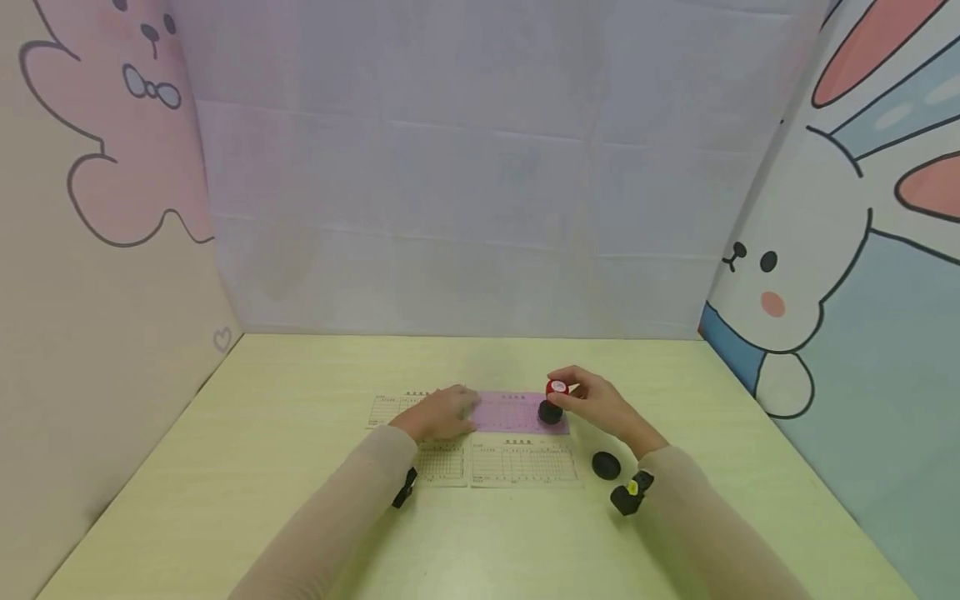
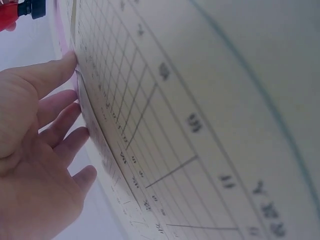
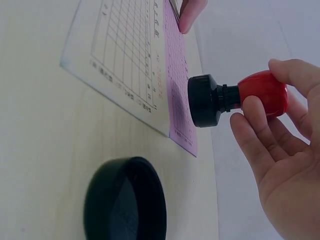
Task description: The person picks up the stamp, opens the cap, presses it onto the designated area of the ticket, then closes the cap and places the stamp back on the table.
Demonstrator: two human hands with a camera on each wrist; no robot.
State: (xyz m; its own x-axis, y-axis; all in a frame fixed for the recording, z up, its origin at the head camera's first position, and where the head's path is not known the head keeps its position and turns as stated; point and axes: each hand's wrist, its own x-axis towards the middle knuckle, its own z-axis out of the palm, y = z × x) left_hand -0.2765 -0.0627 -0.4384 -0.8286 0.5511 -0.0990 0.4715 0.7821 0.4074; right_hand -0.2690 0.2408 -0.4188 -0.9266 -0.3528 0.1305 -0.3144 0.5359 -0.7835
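Observation:
My right hand (image 1: 600, 404) grips the red handle of a self-inking stamp (image 3: 262, 95), fingers and thumb around it. Its round black base faces the right end of a pink printed form (image 1: 510, 412); whether it touches the paper I cannot tell. At the form's left end, my left hand (image 1: 442, 414) rests with fingertips on the paper, fingers fairly straight and spread. A round black stamp cap (image 3: 125, 200) lies with its hollow side up, nearest the right wrist. In the left wrist view the left hand (image 2: 45, 120) holds nothing.
White printed forms lie around the pink one: one form (image 1: 525, 465) in front, another form (image 1: 431, 467) front left, and a further form (image 1: 386, 408) partly under the left hand. A pale wooden table (image 1: 225, 500) carries everything. A white back wall (image 1: 450, 208) and decorated side panels enclose it.

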